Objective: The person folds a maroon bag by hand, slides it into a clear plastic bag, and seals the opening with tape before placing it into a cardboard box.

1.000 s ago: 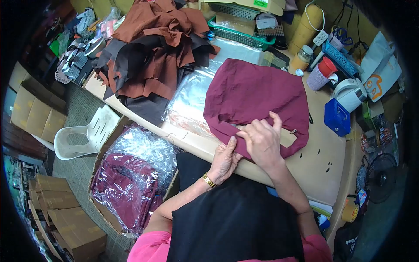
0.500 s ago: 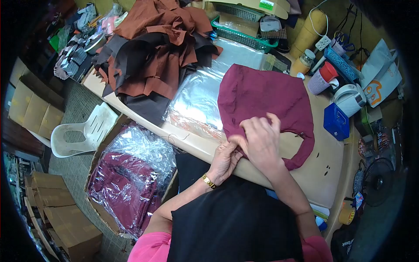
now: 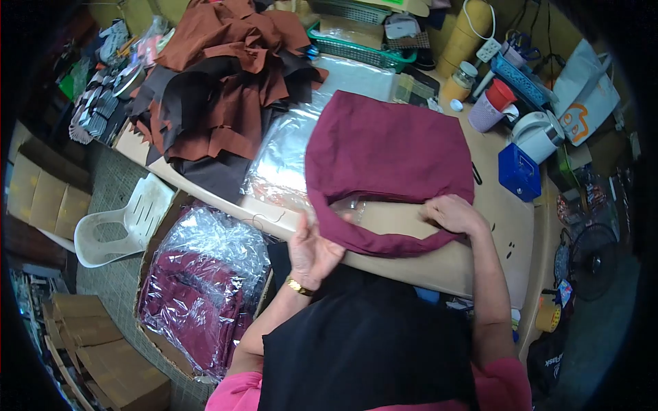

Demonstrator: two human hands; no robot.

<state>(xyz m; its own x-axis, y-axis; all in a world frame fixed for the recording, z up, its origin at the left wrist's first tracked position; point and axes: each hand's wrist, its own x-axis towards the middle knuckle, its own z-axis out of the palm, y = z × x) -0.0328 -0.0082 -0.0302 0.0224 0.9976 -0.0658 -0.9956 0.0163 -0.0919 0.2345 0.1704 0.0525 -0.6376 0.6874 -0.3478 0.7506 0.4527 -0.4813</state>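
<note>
A maroon cloth shoulder bag [image 3: 394, 147] lies spread on the table, its wide strap [image 3: 391, 245] looping toward me. My left hand [image 3: 314, 255], wearing a gold watch [image 3: 299, 286], is at the strap's left side, palm up. Its fingers are stretched out and partly hidden beneath the strap, the thumb apart from them. Over the right end of the bag's opening is my right hand [image 3: 454, 214], fingers curled toward the gap inside the strap. Its fingertips are slightly blurred, and whatever they pinch is hidden.
Clear plastic bags [image 3: 284, 154] lie left of the bag, beside crumpled brown and black sheets [image 3: 226, 103]. A carton holds plastic-wrapped maroon goods [image 3: 199, 288] below left, near a white chair [image 3: 127, 219]. On the right stand a blue box [image 3: 519, 172] and a kettle [image 3: 538, 137].
The bag has been flattened and turned, its strap now spread toward me. My hands, together before, have separated: the left moved left, the right moved to the opening's right end. The view shifted slightly.
</note>
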